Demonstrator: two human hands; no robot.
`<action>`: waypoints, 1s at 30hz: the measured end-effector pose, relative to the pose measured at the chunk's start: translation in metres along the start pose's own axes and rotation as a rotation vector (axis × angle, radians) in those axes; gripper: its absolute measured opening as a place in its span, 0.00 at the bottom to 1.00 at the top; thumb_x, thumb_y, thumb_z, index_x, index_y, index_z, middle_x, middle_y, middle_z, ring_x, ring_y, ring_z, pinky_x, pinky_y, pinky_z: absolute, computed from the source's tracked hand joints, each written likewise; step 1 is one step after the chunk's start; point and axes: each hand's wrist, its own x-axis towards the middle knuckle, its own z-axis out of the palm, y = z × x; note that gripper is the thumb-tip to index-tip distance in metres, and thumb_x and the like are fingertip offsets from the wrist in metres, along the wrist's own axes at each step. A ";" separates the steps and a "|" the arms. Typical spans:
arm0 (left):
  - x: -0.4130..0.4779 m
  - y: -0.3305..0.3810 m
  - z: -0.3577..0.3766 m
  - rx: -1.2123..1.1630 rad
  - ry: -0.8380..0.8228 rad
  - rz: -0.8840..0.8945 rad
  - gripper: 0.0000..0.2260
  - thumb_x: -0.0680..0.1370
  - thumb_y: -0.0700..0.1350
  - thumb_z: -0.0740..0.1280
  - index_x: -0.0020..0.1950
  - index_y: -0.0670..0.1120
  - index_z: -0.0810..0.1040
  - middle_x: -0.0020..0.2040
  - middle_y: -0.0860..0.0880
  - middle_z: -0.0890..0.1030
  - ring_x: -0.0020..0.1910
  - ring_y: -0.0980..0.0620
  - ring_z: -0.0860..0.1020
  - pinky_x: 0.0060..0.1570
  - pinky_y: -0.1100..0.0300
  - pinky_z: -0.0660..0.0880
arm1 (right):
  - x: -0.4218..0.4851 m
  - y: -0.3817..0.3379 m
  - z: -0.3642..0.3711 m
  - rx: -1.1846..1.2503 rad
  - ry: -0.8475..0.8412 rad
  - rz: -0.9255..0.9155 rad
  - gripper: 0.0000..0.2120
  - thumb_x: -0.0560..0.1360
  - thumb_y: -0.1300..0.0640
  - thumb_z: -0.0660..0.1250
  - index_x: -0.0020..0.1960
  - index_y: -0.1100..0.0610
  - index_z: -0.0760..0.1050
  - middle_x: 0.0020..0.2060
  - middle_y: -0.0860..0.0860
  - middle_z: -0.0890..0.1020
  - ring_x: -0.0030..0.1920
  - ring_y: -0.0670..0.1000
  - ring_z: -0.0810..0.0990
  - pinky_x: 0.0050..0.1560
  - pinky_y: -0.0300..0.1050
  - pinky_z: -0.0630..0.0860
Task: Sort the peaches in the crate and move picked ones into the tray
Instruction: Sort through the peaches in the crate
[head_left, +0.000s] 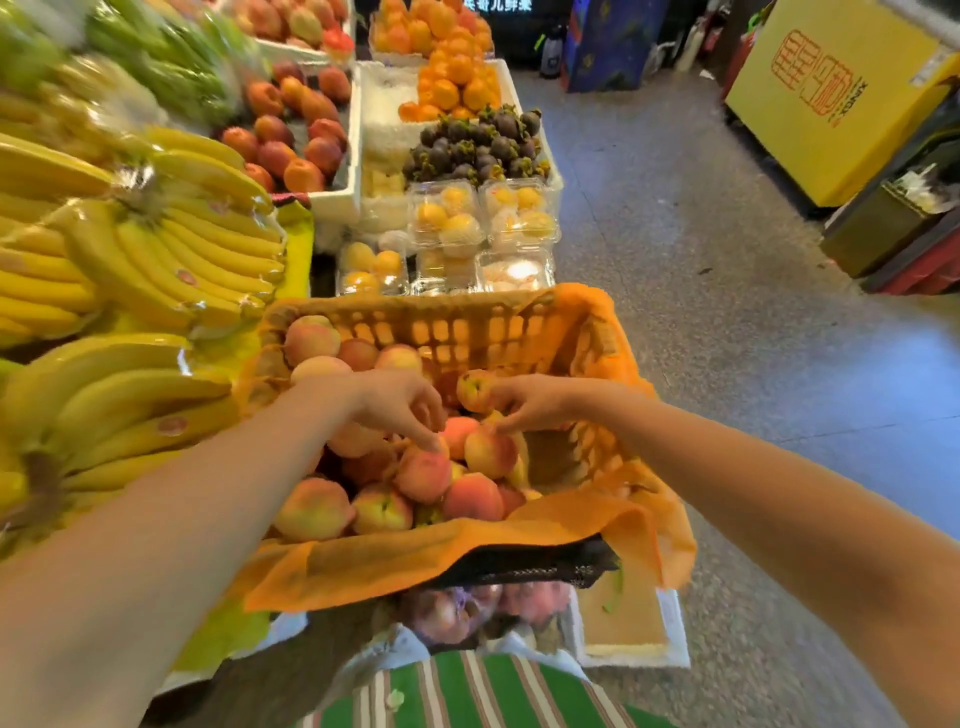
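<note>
An orange slatted crate (467, 327), lined with orange netting, stands in front of me with several pink-yellow peaches (470, 496) piled in it. My left hand (400, 402) reaches in from the left. Its curved fingertips touch the top of one peach (422, 475) in the middle of the pile. My right hand (530, 400) comes in from the right and pinches a small peach (474, 389) just above the pile, its lower fingers brushing another peach (491, 452). A white foam tray (672, 654) lies under the crate's near right corner, holding a sheet of cardboard.
Banana bunches (156, 249) fill the stall on the left. Behind the crate are clear boxes of yellow fruit (447, 218), mangosteens (478, 143), oranges and a white foam box of red peaches (296, 130). Netted fruit (467, 608) sits below the crate. Floor and a yellow carton (831, 104) lie to the right.
</note>
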 end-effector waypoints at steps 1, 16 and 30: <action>-0.007 -0.003 0.006 0.031 -0.001 -0.007 0.18 0.70 0.57 0.74 0.58 0.54 0.79 0.52 0.55 0.80 0.52 0.55 0.78 0.54 0.58 0.76 | 0.007 -0.002 0.007 -0.045 -0.028 0.045 0.27 0.76 0.46 0.66 0.73 0.51 0.65 0.67 0.51 0.71 0.66 0.52 0.71 0.63 0.47 0.70; -0.011 0.008 0.016 0.111 0.135 0.039 0.31 0.68 0.59 0.73 0.68 0.54 0.68 0.60 0.51 0.74 0.54 0.51 0.73 0.49 0.56 0.74 | -0.013 0.015 0.006 0.515 0.075 0.053 0.27 0.71 0.50 0.74 0.66 0.51 0.68 0.61 0.50 0.74 0.57 0.48 0.76 0.52 0.40 0.77; 0.000 0.039 -0.005 -1.348 0.109 0.274 0.13 0.79 0.49 0.64 0.63 0.52 0.78 0.63 0.44 0.73 0.55 0.44 0.78 0.48 0.54 0.81 | -0.056 0.023 -0.029 1.412 0.093 -0.003 0.29 0.75 0.37 0.60 0.67 0.56 0.69 0.54 0.60 0.78 0.46 0.55 0.80 0.36 0.43 0.79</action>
